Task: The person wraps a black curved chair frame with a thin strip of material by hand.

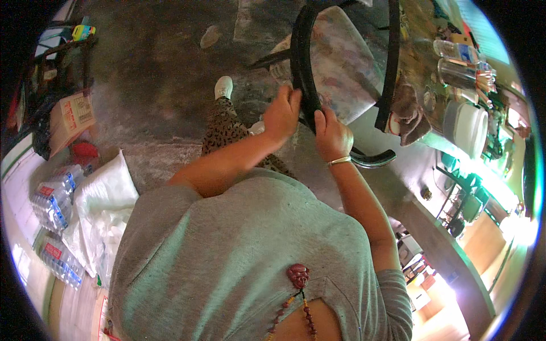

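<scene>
A chair with a pale patterned seat [346, 67] stands in front of me, a little to the right. Its thick black curved rail [302, 54] runs toward my body. My left hand [282, 115] grips the rail's near end from the left, fingers bent against it. On the other side, my right hand [334, 135], with a bracelet at the wrist, closes around the same end, thumb on top. Below the right hand a black curved piece [373, 159] sticks out; how it joins the rail is hidden.
Along the right, a table holds a brown cloth [410, 116], a plastic bottle [458, 52], a jar of sticks [459, 74] and a white container [467, 128]. At left lie a cardboard box [71, 120], a white sack [108, 187] and packs of bottled water [56, 199].
</scene>
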The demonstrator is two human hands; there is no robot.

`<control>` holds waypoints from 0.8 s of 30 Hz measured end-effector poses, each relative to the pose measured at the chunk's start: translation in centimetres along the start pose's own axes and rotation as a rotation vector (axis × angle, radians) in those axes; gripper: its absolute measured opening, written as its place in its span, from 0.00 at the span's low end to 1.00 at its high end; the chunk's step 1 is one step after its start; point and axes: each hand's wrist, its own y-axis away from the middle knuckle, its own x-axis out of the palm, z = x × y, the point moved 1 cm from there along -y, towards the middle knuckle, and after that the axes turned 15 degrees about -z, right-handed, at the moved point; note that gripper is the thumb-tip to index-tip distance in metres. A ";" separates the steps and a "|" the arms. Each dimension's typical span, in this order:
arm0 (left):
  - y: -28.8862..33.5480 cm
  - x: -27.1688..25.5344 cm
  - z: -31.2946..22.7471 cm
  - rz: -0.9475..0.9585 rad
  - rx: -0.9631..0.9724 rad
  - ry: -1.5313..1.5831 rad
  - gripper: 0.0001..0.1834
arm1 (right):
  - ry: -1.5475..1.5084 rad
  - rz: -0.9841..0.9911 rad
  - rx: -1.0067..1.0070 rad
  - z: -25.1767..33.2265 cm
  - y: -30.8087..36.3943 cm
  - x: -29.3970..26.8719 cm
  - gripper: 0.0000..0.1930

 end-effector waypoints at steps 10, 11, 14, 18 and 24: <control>-7.5 -0.7 -4.3 -0.155 -0.030 0.055 0.22 | -0.004 -0.012 -0.017 0.0 0.0 0.3 0.20; -7.2 -0.6 -4.0 -0.156 -0.027 0.068 0.22 | 0.005 0.019 -0.005 -0.1 0.0 0.2 0.20; -1.7 0.4 -0.5 -0.187 0.069 0.059 0.23 | -0.053 0.010 0.002 0.5 -0.2 -0.3 0.20; 0.8 0.5 -0.3 -0.111 -0.018 0.154 0.21 | -0.036 -0.054 -0.025 -0.3 0.1 0.5 0.19; -10.0 -0.3 -4.4 -0.234 -0.083 0.134 0.26 | -0.039 -0.093 -0.055 -0.2 0.1 0.5 0.19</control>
